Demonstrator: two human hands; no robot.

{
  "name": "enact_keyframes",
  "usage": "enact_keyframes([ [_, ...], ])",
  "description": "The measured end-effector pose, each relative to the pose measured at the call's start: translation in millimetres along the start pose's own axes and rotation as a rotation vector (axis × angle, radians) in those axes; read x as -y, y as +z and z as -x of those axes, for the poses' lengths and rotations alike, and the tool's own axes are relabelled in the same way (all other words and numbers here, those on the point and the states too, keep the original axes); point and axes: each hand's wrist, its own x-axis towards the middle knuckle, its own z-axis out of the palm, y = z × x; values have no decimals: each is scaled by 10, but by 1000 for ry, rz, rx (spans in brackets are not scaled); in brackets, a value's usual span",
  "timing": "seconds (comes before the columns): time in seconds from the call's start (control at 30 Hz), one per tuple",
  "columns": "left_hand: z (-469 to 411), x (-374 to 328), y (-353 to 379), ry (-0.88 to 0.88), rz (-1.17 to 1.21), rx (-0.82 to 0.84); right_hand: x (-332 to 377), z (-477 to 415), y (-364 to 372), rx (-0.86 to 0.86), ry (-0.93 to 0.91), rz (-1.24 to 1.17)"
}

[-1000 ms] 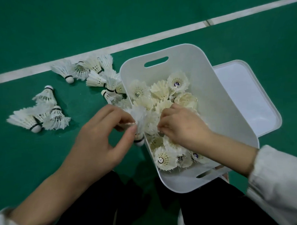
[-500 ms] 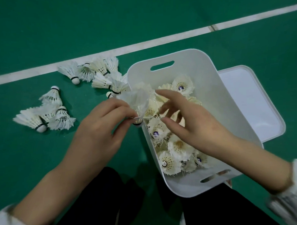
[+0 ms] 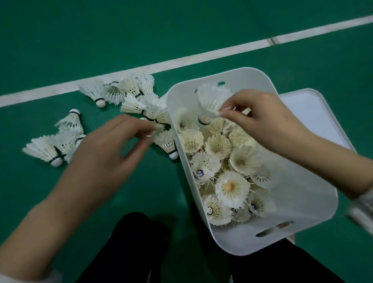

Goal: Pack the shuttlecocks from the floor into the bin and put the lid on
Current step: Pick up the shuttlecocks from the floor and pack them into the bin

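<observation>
A white plastic bin (image 3: 310, 202) stands on the green floor, holding several white shuttlecocks (image 3: 229, 186) with their feathers up. My right hand (image 3: 265, 119) pinches one shuttlecock (image 3: 211, 100) by its feather skirt, cork down, above the far end of the bin. My left hand (image 3: 110, 152) reaches over the floor just left of the bin, its fingertips touching the feathers of a shuttlecock (image 3: 157, 129) in a pile there. Whether it has a grip is blurred. The white lid (image 3: 320, 119) lies flat behind the bin on the right.
More loose shuttlecocks lie in two groups: one cluster (image 3: 124, 92) by the white court line (image 3: 178, 63), another (image 3: 56, 143) further left. My dark-trousered legs (image 3: 143, 255) are at the bottom, against the bin's near end.
The shuttlecock passed from my left hand to my right, which carried it over the bin's far end. My left hand moved out to the floor pile beside the bin.
</observation>
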Motion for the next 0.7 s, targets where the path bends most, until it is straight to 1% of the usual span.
enact_keyframes([
  [0.1, 55, 384, 51, -194, -47, 110, -22, -164, 246, 123, -34, 130],
  [0.17, 130, 590, 119, -311, -66, 132, -29, -250, 481, 236, -32, 204],
  [0.23, 198, 741, 190, -370, -83, 122, -72, -306, 695, 337, -23, 317],
  [0.3, 267, 856, 256, -394, -93, 117, -102, -333, 822, 371, -13, 382],
  [0.47, 404, 1106, 380, -423, -134, 139, -25, -354, 787, 371, 36, 454],
  [0.53, 449, 1194, 385, -463, -151, 128, 63, -314, 691, 273, 45, 431],
  [0.6, 496, 1259, 365, -526, -181, 100, 205, -266, 598, 123, -10, 368],
  [0.63, 520, 1294, 345, -560, -200, 84, 314, -254, 575, 80, -59, 331],
  [0.7, 551, 1370, 310, -619, -240, 61, 556, -256, 594, 68, -162, 257],
])
